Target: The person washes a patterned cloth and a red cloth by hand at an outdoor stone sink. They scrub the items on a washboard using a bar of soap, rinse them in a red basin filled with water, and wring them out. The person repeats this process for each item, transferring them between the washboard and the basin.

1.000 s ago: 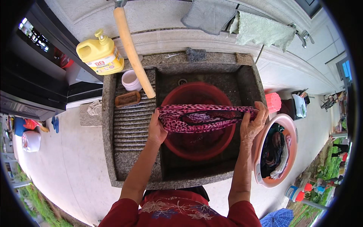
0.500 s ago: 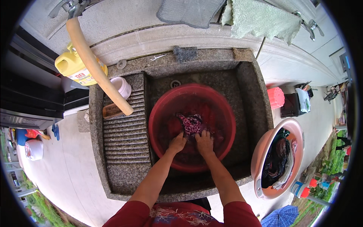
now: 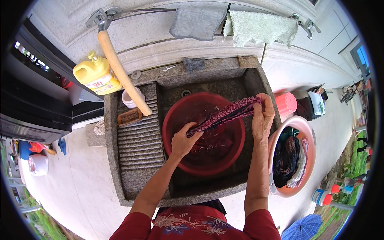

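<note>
Head view: patterned cloth [image 3: 228, 116] stretches twisted between left hand [image 3: 185, 140] and right hand [image 3: 263, 116].

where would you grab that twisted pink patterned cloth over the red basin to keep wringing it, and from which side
At its two ends, one from each side. The twisted cloth runs as a tight rope slanting above the red basin: the left hand clamps the lower end, the right hand the upper. The thin taut middle gives little to grip, so I'd likely stay at the ends.

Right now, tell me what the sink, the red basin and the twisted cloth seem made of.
Sink: speckled grey, rough and matte, likely granite or cast stone.
Red basin: smooth, evenly coloured with a thin rim, probably plastic.
Twisted cloth: soft patterned pink-and-dark fabric, wrung between both hands; fibre unclear.
</note>
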`<state>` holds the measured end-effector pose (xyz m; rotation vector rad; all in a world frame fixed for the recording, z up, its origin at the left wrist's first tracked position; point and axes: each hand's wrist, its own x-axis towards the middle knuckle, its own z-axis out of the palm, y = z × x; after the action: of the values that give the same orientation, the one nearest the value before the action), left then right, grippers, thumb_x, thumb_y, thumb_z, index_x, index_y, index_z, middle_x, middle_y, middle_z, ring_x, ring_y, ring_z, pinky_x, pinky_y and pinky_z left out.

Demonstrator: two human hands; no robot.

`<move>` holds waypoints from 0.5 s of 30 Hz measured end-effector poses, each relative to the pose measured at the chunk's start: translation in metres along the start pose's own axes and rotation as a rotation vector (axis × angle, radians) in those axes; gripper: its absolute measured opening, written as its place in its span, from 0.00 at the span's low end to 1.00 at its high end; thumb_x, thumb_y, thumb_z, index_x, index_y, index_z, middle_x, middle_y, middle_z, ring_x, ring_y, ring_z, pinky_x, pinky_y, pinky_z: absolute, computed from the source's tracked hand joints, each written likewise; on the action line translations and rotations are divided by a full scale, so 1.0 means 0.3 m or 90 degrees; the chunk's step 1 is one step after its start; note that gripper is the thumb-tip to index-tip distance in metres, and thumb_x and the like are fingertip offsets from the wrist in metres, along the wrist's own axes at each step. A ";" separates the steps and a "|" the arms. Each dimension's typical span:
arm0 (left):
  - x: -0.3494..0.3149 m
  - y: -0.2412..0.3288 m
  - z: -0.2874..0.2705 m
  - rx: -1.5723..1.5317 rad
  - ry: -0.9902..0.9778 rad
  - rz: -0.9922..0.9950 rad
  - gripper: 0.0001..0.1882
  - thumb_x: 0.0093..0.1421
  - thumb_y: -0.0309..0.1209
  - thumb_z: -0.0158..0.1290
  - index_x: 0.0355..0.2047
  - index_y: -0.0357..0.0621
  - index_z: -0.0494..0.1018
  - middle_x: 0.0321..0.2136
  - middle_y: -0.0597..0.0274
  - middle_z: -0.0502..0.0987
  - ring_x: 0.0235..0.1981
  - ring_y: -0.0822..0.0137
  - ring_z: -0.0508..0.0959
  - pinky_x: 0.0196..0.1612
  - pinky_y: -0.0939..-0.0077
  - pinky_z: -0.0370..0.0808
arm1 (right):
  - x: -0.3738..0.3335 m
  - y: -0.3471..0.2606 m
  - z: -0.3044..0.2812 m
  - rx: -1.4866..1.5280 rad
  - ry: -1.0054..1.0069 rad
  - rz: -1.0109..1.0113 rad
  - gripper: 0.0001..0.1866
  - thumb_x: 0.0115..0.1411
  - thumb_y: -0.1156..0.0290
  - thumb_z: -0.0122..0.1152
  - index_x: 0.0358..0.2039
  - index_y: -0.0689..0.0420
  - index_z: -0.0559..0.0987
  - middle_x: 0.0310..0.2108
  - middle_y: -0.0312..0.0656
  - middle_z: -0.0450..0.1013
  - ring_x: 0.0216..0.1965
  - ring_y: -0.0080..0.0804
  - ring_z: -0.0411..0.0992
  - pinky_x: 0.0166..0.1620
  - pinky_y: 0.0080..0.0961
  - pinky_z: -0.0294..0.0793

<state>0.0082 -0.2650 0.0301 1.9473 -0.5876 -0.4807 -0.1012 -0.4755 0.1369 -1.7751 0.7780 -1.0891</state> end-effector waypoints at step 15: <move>-0.079 -0.178 0.033 0.039 -0.065 0.006 0.12 0.58 0.34 0.54 0.42 0.48 0.69 0.30 0.58 0.70 0.30 0.58 0.75 0.35 0.68 0.72 | -0.534 0.572 0.181 -0.583 -0.297 0.111 0.10 0.51 0.71 0.57 0.36 0.53 0.76 0.42 0.44 0.67 0.43 0.45 0.68 0.44 0.42 0.71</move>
<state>-0.0061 -0.2377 -0.0205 1.9854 -0.6834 -0.5642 -0.1292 -0.3922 -0.0876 -2.5075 1.2030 -0.1328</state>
